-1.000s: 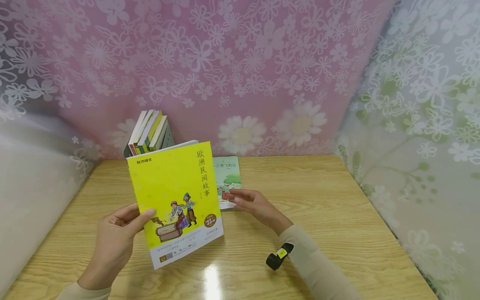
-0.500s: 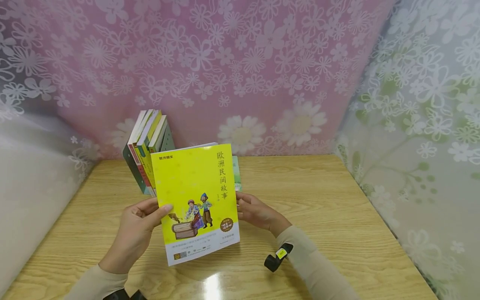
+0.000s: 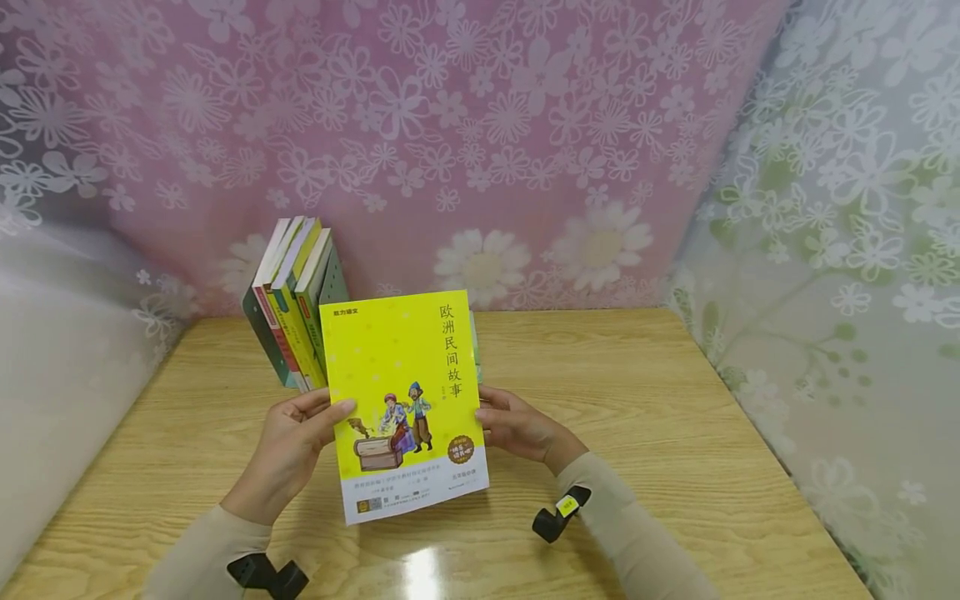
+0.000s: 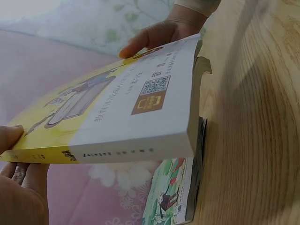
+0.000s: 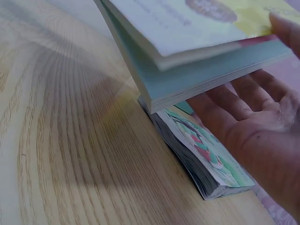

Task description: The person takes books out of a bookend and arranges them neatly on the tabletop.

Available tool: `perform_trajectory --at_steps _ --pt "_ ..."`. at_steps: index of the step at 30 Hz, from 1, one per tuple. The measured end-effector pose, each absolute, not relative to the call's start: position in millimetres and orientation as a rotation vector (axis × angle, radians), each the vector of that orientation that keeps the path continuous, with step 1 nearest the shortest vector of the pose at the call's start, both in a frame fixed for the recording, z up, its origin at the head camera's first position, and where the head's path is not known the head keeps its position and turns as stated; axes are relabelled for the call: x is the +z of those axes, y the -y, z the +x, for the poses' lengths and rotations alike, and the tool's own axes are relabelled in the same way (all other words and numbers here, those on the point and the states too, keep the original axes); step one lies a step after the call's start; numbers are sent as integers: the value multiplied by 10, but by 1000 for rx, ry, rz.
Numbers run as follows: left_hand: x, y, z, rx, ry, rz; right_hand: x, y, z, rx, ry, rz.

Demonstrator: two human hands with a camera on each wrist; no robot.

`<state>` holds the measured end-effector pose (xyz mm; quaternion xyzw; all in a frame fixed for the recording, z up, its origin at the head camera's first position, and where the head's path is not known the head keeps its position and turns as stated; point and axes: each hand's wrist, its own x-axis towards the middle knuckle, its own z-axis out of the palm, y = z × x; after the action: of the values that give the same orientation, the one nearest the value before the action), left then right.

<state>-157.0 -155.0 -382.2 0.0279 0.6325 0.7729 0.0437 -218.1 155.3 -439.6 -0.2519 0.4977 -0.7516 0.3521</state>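
Observation:
A yellow paperback book (image 3: 397, 358) with a white lower band and cartoon figures is held up over the table, front cover toward the head camera. My left hand (image 3: 288, 442) pinches it at the spine side, thumb on the cover and fingers behind. At the opposite edge my right hand (image 3: 525, 429) holds it, thumb on the front and fingers underneath. In the right wrist view the front cover (image 5: 183, 28) stands slightly apart from the pages. Behind it, a green picture-covered book (image 5: 206, 145) lies flat on the table, mostly hidden in the head view.
Several books (image 3: 296, 292) stand leaning in a green bookend (image 3: 262, 333) at the back left of the wooden table (image 3: 600, 375). A pink flowered curtain (image 3: 487, 150) hangs behind, with pale ones at both sides. Black cameras are strapped to both wrists.
My left hand has carried the yellow book to the right, across the green book. My right hand, earlier over the green book, now holds the yellow book's right edge.

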Motion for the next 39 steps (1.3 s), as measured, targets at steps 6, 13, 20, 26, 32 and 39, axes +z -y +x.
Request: perform_trajectory --at_steps 6,13,20,26,32,39 --pt "-3876 1545 -1632 2357 -1918 47 -4429 -1571 -2204 -1929 -1372 -603" --pt "-3926 1480 -1736 2325 -1932 -9 -4451 -1586 -2233 -1912 -1507 -547" --pt "-3975 1431 -1819 2340 -1924 -74 -4480 -1587 -2248 -1880 -1685 -502" --pt "-4003 1391 -1874 2297 -1981 -104 -4508 -1584 -2257 -1874 -1693 -517" --pt "-4015 1368 -1908 2208 -2060 -156 -4515 -1577 -2245 -1888 -1693 -490" --pt "-4023 1379 -1937 2153 -2095 -170 -4465 -1580 -2215 -1912 -1635 -484"
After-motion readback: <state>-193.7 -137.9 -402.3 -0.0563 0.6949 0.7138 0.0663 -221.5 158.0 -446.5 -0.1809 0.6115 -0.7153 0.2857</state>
